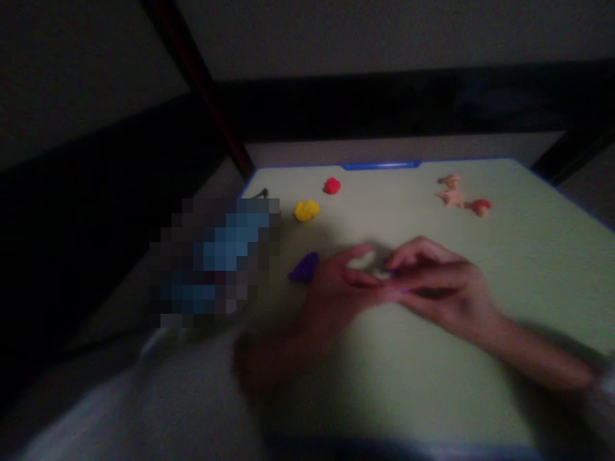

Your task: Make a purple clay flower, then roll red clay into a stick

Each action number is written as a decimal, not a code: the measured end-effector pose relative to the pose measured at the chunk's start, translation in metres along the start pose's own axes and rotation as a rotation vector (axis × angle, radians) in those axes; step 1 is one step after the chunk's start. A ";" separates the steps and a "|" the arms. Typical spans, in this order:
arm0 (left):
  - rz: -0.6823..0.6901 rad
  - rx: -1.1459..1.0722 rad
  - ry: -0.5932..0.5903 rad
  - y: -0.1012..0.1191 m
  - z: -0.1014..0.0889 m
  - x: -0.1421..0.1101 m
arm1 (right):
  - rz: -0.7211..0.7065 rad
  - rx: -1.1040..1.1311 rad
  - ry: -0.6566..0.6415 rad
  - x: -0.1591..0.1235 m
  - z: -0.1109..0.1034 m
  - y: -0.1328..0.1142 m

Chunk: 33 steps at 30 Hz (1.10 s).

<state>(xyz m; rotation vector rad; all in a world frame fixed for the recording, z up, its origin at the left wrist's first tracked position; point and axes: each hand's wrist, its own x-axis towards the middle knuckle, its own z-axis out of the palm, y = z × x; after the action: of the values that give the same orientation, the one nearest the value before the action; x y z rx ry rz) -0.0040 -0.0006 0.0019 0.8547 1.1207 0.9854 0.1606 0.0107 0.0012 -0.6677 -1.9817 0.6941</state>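
Note:
My left hand (334,288) and my right hand (451,288) meet at the fingertips above the table. Between the touching fingers shows a small piece of purple modelling clay (402,291), mostly hidden and blurred. One finger of the left hand stretches away from the others, while the rest press toward the right hand. The right hand's fingers are bent together in a pinch, with a dark purple spot at its upper fingertips. Just left of my left hand lies a larger lump of purple modelling clay (304,268), partly covered by that hand.
On the pale table (408,384), a yellow clay lump (306,210) and a red clay lump (332,186) lie beyond my left hand. Peach-coloured clay shapes (451,195), one piece with red (480,207), sit at the far right. A pixelated area blurs the left side.

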 end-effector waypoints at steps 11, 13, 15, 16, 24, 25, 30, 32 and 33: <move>0.033 -0.103 -0.002 0.005 0.001 0.000 | -0.007 -0.103 0.063 0.004 -0.006 0.001; 0.029 -0.115 0.007 0.005 0.001 0.000 | -0.010 -0.111 0.079 0.004 -0.008 0.001; 0.019 -0.113 0.015 0.006 0.002 -0.001 | -0.012 -0.108 0.077 0.004 -0.009 0.002; 0.016 -0.109 0.016 0.006 0.002 -0.002 | -0.012 -0.105 0.071 0.004 -0.009 0.002; 0.031 -0.023 0.031 0.006 0.003 -0.004 | -0.025 -0.115 0.023 0.002 -0.008 -0.003; 0.031 -0.009 0.037 0.006 0.003 -0.004 | -0.026 -0.115 0.022 0.002 -0.008 -0.003; 0.035 0.008 0.044 0.007 0.004 -0.004 | -0.024 -0.105 0.012 0.002 -0.008 -0.002; 0.029 -0.015 0.025 0.008 0.003 -0.003 | -0.019 -0.120 0.017 0.002 -0.009 -0.001; 0.024 -0.025 0.020 0.008 0.003 -0.003 | -0.019 -0.128 0.023 0.002 -0.009 -0.001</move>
<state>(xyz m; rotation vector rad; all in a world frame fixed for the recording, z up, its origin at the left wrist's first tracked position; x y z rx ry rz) -0.0030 -0.0007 0.0109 0.8416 1.1152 1.0280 0.1676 0.0137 0.0070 -0.7294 -2.0209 0.5487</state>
